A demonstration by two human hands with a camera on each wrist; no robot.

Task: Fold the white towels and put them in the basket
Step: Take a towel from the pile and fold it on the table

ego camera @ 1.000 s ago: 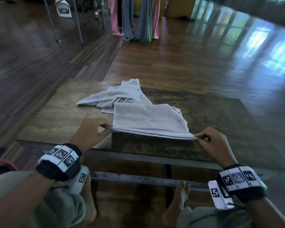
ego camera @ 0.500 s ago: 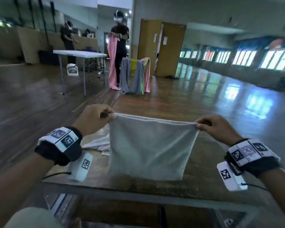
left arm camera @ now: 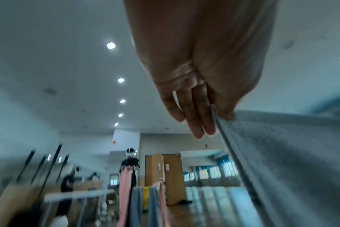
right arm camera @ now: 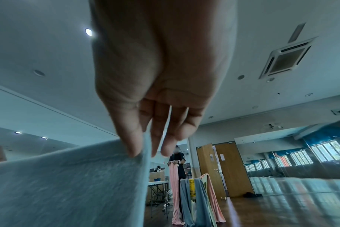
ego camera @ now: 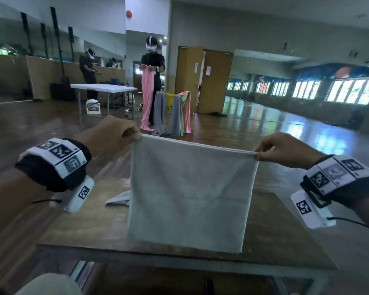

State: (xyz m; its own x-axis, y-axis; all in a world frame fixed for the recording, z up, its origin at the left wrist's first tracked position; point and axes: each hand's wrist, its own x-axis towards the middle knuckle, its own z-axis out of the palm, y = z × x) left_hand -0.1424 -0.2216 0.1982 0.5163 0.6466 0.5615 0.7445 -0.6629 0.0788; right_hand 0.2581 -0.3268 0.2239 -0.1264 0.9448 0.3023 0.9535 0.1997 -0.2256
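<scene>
White terry towel (ego camera: 188, 194), already doubled, is held taut above the wooden counter (ego camera: 271, 228), top corners pinched by left hand (ego camera: 111, 137) and right hand (ego camera: 285, 151), apparently for another fold.

A folded white towel (ego camera: 188, 194) hangs flat and upright, another towel (ego camera: 119, 200) lying behind it.
</scene>
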